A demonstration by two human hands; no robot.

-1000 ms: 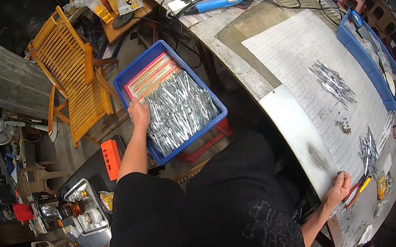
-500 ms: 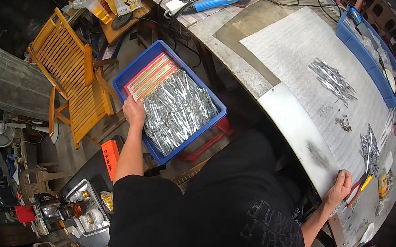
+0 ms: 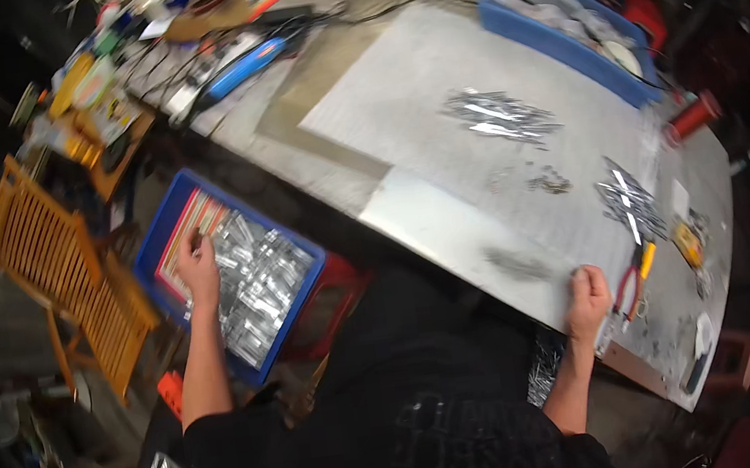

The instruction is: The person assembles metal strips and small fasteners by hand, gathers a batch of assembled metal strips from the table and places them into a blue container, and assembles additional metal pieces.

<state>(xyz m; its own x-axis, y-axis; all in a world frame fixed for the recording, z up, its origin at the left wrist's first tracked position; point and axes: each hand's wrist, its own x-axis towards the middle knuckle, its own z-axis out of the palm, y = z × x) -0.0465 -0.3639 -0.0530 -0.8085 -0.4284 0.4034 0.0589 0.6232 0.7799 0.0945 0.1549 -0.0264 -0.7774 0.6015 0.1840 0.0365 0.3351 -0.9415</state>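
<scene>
My left hand (image 3: 199,274) is over the left side of a blue plastic bin (image 3: 147,254), its fingers bent and blurred. What they hold, if anything, does not show. Thin silvery metal strips (image 3: 257,273) fill most of the bin, beside a red-and-cream printed sheet along its left side. At the near edge of the worktable, my right hand (image 3: 587,305) is closed, thumb against fingers. A small dark spot shows at its fingertips, too unclear to name. Just right of it lie pliers (image 3: 630,284) with red and yellow handles, below a pile of metal strips (image 3: 629,202).
A second strip pile (image 3: 501,115) and small metal bits (image 3: 550,181) lie on the white table sheet (image 3: 375,92). Beyond are a blue tray (image 3: 558,44), a red cup (image 3: 693,116) and a blue corded tool (image 3: 247,68). A wooden chair (image 3: 66,265) stands at left.
The view has swung, shifting the bin left and bringing more table in. My left hand has moved from the bin's left rim to over its contents. My right hand stays closed at the table edge.
</scene>
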